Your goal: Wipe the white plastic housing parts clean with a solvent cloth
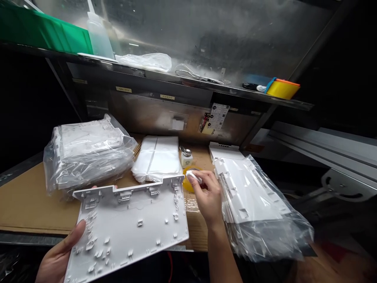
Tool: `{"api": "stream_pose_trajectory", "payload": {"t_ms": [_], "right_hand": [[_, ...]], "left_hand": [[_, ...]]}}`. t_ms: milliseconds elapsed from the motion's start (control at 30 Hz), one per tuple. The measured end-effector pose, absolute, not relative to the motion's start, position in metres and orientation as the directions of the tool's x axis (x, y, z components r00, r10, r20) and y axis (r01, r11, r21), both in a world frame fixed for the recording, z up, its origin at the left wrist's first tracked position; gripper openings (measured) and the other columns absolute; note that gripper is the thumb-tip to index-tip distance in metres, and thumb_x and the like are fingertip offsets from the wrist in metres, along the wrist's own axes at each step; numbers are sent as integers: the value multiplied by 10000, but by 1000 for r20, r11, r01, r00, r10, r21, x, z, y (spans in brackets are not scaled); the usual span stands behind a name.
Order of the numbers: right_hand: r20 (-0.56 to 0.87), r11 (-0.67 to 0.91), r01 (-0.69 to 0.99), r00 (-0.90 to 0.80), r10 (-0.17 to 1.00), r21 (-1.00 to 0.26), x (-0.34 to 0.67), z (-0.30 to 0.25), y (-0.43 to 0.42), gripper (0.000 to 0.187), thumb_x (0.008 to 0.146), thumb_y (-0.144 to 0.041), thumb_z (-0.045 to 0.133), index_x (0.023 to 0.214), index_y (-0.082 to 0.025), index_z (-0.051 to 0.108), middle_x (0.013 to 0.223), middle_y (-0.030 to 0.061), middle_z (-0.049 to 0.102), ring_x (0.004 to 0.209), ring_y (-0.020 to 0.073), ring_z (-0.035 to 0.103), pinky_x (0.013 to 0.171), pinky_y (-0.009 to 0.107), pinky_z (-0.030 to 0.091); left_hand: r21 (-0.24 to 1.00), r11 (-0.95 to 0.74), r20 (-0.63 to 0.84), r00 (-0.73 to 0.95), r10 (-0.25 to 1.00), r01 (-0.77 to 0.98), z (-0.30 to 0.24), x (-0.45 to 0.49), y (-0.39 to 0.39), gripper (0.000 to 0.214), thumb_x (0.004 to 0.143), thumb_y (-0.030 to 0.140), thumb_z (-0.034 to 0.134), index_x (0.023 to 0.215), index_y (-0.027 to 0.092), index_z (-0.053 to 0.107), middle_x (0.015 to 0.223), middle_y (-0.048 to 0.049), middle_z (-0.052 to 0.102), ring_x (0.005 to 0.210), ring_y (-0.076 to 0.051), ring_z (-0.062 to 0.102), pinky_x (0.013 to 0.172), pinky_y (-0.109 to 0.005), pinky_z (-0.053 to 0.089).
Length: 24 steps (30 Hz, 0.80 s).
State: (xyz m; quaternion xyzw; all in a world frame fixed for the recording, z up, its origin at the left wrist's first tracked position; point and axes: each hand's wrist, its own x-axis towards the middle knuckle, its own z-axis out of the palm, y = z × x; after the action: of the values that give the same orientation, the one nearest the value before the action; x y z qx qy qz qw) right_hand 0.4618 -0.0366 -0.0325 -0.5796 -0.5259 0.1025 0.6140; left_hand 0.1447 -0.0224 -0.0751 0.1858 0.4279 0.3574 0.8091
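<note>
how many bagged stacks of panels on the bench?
2: one bagged stack at the back left beyond the left hand, one bagged stack beside the right hand. Panels inside each cannot be counted.

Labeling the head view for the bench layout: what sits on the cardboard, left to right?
Bagged stack of white panels → flat pile of clear bags → small capped bottle → right hand pinching a white wad → second bagged panel stack.

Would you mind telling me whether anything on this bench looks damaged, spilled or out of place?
Nothing stands out. The left hand holds the white plastic panel, which looks unbroken; the right hand pinches a small white piece. The bagged stacks lie a little askew on the cardboard, with no spill.
</note>
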Motion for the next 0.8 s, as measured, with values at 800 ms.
{"api": "stream_pose_trajectory", "payload": {"t_ms": [800], "right_hand": [[735,593,455,253,629,-664,396,2,-28,198,926,-120,658,1066,-241,729,966,23,654,786,104,637,658,185,549]], "left_hand": [[752,246,-188,158,969,-611,-21,269,-49,635,898,331,743,1449,522,492,1544,94,547,1481,-263,418,1197,-338,398]]}}
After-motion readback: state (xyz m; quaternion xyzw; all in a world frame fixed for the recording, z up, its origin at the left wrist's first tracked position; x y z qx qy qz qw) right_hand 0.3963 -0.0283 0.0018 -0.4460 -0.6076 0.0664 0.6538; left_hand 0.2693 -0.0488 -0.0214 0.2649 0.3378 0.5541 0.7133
